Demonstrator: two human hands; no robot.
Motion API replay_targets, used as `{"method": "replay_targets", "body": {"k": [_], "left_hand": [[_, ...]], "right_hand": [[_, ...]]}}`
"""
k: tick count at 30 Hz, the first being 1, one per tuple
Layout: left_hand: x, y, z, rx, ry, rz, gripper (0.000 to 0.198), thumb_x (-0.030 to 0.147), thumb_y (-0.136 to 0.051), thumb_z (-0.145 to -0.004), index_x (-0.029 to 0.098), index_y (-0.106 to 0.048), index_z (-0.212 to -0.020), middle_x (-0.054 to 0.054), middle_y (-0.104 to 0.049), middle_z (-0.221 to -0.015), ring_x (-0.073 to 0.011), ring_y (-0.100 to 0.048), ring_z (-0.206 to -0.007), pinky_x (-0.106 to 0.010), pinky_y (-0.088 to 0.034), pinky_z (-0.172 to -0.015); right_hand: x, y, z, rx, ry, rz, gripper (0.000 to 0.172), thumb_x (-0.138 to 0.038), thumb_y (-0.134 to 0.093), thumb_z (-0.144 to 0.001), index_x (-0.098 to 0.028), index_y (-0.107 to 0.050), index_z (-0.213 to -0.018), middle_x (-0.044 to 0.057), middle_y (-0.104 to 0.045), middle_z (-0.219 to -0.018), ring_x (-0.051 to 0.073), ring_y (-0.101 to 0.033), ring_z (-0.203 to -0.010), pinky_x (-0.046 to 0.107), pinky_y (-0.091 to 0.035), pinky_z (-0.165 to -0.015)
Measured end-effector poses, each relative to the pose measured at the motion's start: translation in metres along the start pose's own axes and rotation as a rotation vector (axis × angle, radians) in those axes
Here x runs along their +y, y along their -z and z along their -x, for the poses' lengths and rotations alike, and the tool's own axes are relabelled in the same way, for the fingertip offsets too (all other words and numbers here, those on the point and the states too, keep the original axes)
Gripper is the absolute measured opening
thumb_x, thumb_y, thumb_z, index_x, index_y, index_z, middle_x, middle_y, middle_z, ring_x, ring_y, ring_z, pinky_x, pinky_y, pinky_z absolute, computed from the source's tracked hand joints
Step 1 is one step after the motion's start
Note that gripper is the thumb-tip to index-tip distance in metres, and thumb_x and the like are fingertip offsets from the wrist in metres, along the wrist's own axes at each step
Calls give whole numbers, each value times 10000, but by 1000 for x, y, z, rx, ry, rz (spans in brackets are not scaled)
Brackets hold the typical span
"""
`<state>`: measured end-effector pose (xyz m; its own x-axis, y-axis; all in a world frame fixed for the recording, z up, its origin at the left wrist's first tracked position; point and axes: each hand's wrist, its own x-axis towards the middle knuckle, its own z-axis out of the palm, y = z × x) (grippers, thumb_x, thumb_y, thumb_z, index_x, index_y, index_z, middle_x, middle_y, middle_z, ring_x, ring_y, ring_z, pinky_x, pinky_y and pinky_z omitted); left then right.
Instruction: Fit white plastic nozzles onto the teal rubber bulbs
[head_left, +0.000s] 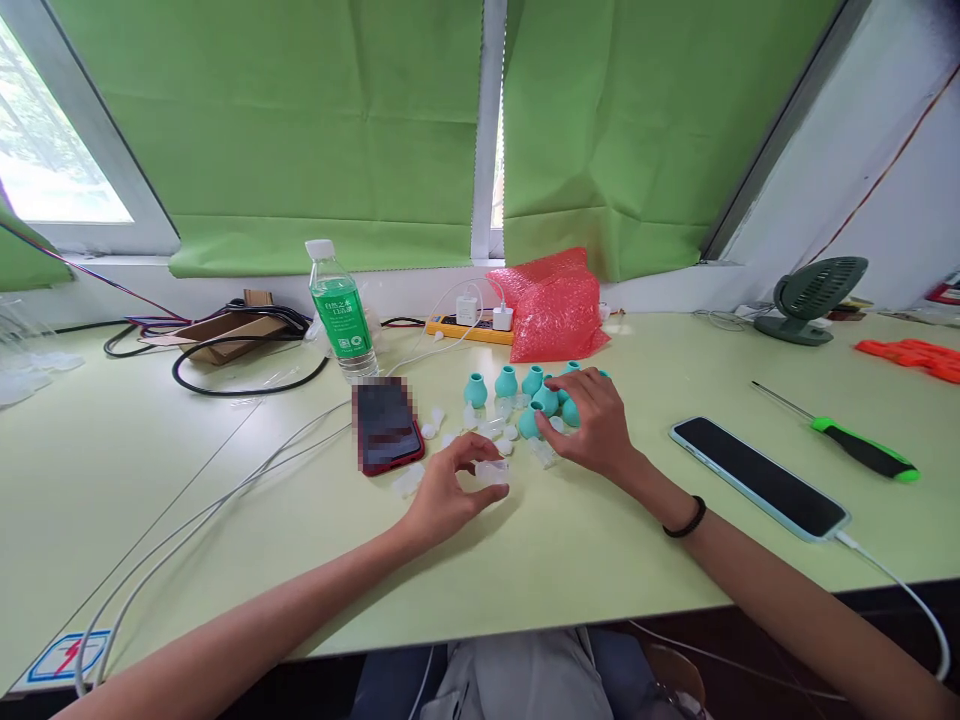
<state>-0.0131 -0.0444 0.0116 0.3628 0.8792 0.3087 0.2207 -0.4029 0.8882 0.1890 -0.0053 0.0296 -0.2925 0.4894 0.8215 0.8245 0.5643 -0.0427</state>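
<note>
Between the thumb and fingers of my left hand (450,490) is a small translucent piece (492,472), held above the table. My right hand (595,425) reaches over a group of teal bulb-shaped pieces; its thumb and fingers curve around one teal piece (533,420) at the front of the group, partly hidden by the fingers. Other teal pieces, such as one on the left (475,390), stand upright with their round openings up. Several small clear and white parts (491,427) lie scattered between my hands and the teal pieces.
A red-cased phone (388,425) and a water bottle (343,315) stand left of the parts. Behind are a red bubble-wrap bag (556,305) and a yellow power strip (480,330). On the right lie a charging phone (759,478), a screwdriver (862,447) and a small fan (810,298).
</note>
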Motion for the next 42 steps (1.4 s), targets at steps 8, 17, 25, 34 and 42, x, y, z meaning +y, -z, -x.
{"method": "replay_targets", "body": {"k": [8,17,25,34,42], "left_hand": [[2,1,0,-15,-72,-177,247,239,-597,-681,237,-596,-927,-29,-523,-904,-156,-491,-874,-282,-376,-808],[3,1,-2,148,-73,-135,228,249,-590,-683,180,-526,-891,29,-457,-652,-94,-434,-614,-220,-385,-609],[5,1,-4,54,91,356,302,228,-674,-590,134,-539,-843,-21,-596,-748,-125,-555,-689,-267,-447,-692],[6,5,-7,-170,199,537,297,315,-563,-715,75,-591,-887,-43,-604,-610,-94,-525,-505,-248,-431,-552],[1,1,-6,-91,124,207,355,361,-564,-692,71,-607,-893,-3,-526,-522,-71,-441,-461,-196,-378,-454]], "right_hand": [[2,-21,10,-246,-205,157,261,-406,-552,-648,-162,-574,-737,73,-550,-738,263,-462,-790,396,-309,-652],[-20,-1,4,160,-125,-435,236,-225,-600,-620,-188,-468,-811,92,-522,-951,222,-505,-900,372,-408,-746],[-21,-5,11,-38,139,-397,315,-123,-541,-588,-199,-446,-879,38,-567,-792,188,-521,-743,338,-441,-665],[-22,-3,15,-82,192,-343,212,-157,-522,-595,-191,-452,-792,-4,-525,-647,132,-501,-593,253,-405,-542],[-21,-9,18,-200,136,-353,127,-160,-522,-602,-187,-470,-715,-21,-550,-600,108,-500,-523,226,-365,-493]]}}
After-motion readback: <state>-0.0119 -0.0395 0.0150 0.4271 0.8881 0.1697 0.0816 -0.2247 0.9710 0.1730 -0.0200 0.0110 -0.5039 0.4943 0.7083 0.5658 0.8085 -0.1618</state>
